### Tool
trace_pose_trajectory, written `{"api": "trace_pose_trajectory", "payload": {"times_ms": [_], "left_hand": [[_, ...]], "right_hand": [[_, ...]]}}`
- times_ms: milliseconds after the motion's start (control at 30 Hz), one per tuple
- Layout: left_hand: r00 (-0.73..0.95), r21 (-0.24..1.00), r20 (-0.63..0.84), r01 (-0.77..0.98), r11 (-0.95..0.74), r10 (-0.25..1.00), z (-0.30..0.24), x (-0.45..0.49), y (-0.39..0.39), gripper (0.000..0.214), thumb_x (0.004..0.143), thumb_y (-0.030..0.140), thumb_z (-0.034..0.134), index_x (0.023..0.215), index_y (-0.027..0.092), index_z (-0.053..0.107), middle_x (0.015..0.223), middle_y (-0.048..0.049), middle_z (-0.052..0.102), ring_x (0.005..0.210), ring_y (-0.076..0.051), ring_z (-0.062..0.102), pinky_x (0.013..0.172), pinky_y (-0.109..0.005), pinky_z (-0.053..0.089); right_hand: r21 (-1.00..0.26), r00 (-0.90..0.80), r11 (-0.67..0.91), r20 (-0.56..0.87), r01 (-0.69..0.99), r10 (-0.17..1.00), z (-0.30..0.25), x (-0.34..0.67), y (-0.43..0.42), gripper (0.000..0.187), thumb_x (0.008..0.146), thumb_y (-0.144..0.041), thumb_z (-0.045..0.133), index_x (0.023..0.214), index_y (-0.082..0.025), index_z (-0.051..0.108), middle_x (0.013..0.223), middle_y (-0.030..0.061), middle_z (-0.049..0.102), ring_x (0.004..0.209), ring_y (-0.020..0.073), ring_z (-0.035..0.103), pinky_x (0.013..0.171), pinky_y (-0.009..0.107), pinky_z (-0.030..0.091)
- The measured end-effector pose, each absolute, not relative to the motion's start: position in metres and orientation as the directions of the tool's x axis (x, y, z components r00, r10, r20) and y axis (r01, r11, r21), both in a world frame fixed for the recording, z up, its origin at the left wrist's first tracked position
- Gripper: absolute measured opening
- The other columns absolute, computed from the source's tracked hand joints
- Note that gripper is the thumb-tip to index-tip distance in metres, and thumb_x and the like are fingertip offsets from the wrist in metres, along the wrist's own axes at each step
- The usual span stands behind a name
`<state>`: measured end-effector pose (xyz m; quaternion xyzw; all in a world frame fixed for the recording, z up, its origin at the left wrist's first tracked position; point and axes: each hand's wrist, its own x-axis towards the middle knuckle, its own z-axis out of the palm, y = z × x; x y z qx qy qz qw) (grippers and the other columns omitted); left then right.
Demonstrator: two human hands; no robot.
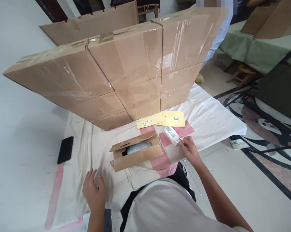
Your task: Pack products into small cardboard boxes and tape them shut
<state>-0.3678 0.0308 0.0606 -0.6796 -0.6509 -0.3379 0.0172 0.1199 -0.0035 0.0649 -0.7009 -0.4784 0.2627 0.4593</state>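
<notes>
My right hand (189, 150) has its fingertips closed on the near right end of a small white box (171, 135) with a printed picture on top. The box rests over the pink stripe of the cloth. To its left stands an open, narrow cardboard box (138, 158) with its long flaps raised. Inside lies a pale blue, wrapped-looking item (138, 147) with a dark end, partly hidden by the flaps. My left hand (94, 188) hovers at or rests on the cloth at the lower left, empty, with thumb and fingers apart.
Yellow cards (171, 119) with small stickers lie behind the small box. A tall cardboard partition (135, 64) stands across the table (213, 112). A black phone (65, 149) lies at the left. Beyond the partition, a person's blue sleeve (219, 40) shows; a dark chair (281, 87) stands right.
</notes>
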Motion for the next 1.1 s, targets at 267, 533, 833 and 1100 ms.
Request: {"api": "trace_pose_trajectory", "payload": {"times_ms": [267,533,833,1100], "left_hand": [[-0.084,0.431,0.495,0.888,-0.161,0.865,0.094,-0.349,0.038,0.031,0.098,0.035,0.051,0.119,0.017,0.064,0.119,-0.0164,0.070,0.117,-0.030,0.065,0.104,-0.050,0.050],[-0.159,0.519,0.511,0.840,-0.155,0.845,0.135,-0.300,0.047,0.030,0.100,0.035,0.050,0.121,0.019,0.064,0.120,-0.0132,0.070,0.117,-0.027,0.064,0.106,-0.047,0.047],[-0.171,0.569,0.456,0.810,-0.138,0.874,0.135,-0.310,0.049,0.029,0.100,0.037,0.048,0.115,0.019,0.066,0.114,-0.0115,0.071,0.112,-0.026,0.065,0.101,-0.045,0.047],[-0.191,0.663,0.395,0.736,-0.135,0.899,0.131,-0.323,0.036,0.023,0.100,0.033,0.050,0.109,0.021,0.067,0.104,-0.0066,0.075,0.108,-0.023,0.065,0.098,-0.041,0.048]], "right_hand": [[-0.893,0.256,-0.381,-0.321,0.238,0.912,0.083,0.133,-0.002,0.044,0.088,-0.061,0.059,0.070,-0.023,0.048,0.060,0.0015,0.065,0.051,0.0134,0.047,0.050,0.025,0.035],[-0.884,0.282,-0.259,-0.154,0.388,0.947,0.075,0.129,0.003,0.036,0.081,-0.056,0.058,0.068,-0.025,0.045,0.068,0.0035,0.065,0.068,0.0195,0.058,0.066,0.033,0.045],[-0.895,0.180,-0.376,-0.340,0.240,0.923,0.084,0.131,-0.014,0.043,0.087,-0.061,0.061,0.074,-0.021,0.053,0.064,-0.0004,0.060,0.054,0.0123,0.043,0.054,0.027,0.033],[-0.953,0.092,-0.285,-0.276,0.104,0.957,0.134,0.083,-0.014,0.038,0.088,-0.054,0.070,0.085,-0.023,0.049,0.078,0.0016,0.068,0.051,0.0114,0.052,0.053,0.028,0.041]]}}
